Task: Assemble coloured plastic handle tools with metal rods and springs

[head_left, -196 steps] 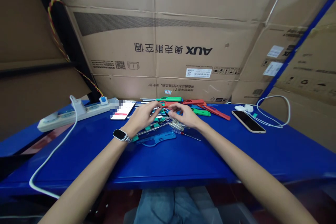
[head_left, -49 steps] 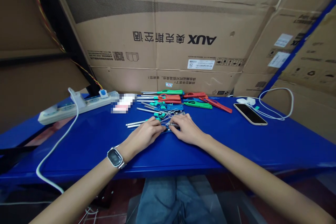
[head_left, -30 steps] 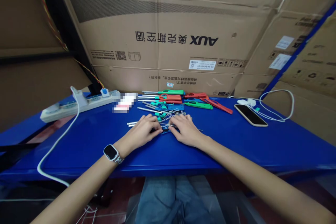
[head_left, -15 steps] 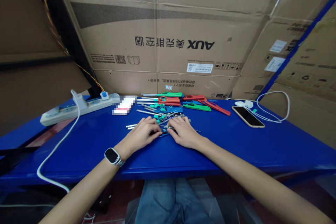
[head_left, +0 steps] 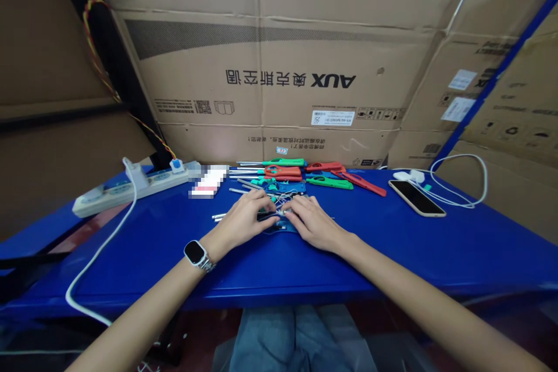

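Note:
My left hand [head_left: 246, 218] and my right hand [head_left: 318, 224] work close together over the blue table, fingers curled inward. Between their fingertips is a small pale part [head_left: 281, 213], too small to name, with thin wires by it. Both hands look pinched at this spot, though what each one grips is partly hidden. A blue lighter casing [head_left: 285, 225] lies just beneath my fingers. Metal lighter tubes [head_left: 219, 217] stick out to the left from behind my left hand. White wires and teal pieces [head_left: 285, 193] lie just beyond my fingertips.
Long-nosed lighters lie behind my hands: a green one [head_left: 285, 161], an orange-red one [head_left: 283, 172] and several others. At left are a power strip [head_left: 143, 186] and a pixelated white item [head_left: 209, 181]; at right, a phone [head_left: 416, 197] and white cable [head_left: 482, 180]. Cardboard [head_left: 288, 29] stands behind.
The view has tilted up a little, so the scene sits slightly lower. My fingers have shifted around the small part, and more of the blue casing shows below them.

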A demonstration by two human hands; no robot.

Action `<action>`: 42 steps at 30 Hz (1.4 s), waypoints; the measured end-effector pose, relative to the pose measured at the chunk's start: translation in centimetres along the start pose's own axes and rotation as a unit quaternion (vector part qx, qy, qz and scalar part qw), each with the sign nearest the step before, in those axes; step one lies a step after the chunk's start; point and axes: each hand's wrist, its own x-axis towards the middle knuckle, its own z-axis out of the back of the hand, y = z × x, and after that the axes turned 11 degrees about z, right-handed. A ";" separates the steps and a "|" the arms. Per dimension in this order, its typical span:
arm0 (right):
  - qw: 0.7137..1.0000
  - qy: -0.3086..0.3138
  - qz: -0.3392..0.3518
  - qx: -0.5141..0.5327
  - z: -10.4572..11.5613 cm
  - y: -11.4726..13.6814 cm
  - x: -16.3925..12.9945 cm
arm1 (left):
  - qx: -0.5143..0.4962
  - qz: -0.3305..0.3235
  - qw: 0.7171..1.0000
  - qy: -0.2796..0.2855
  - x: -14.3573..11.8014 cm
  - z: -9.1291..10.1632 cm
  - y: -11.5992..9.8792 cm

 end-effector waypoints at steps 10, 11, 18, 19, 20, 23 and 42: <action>0.999 -0.021 0.029 0.022 0.0 -0.2 -0.1 | -0.045 -0.006 0.999 0.015 0.0 -0.5 0.4; 0.999 -0.022 0.030 0.018 0.1 -0.1 -0.2 | -0.053 -0.008 0.998 0.017 0.1 -0.6 0.4; 0.998 0.001 0.040 -0.044 0.8 -0.1 -1.1 | -0.051 -0.026 0.997 0.042 0.5 -0.8 0.2; 0.998 0.005 0.039 -0.051 0.9 -0.2 -1.3 | -0.043 -0.024 0.998 0.049 0.4 -0.7 0.1; 0.998 0.007 0.037 -0.058 0.9 -0.2 -1.5 | -0.032 -0.019 0.998 0.057 0.3 -0.7 0.0; 0.997 0.010 0.020 -0.079 0.9 -0.4 -2.0 | -0.002 -0.002 0.996 0.086 0.1 -0.8 -0.4; 0.996 0.030 -0.018 -0.079 0.5 -0.4 -2.2 | 0.051 -0.022 0.996 0.065 -1.1 -1.4 -0.4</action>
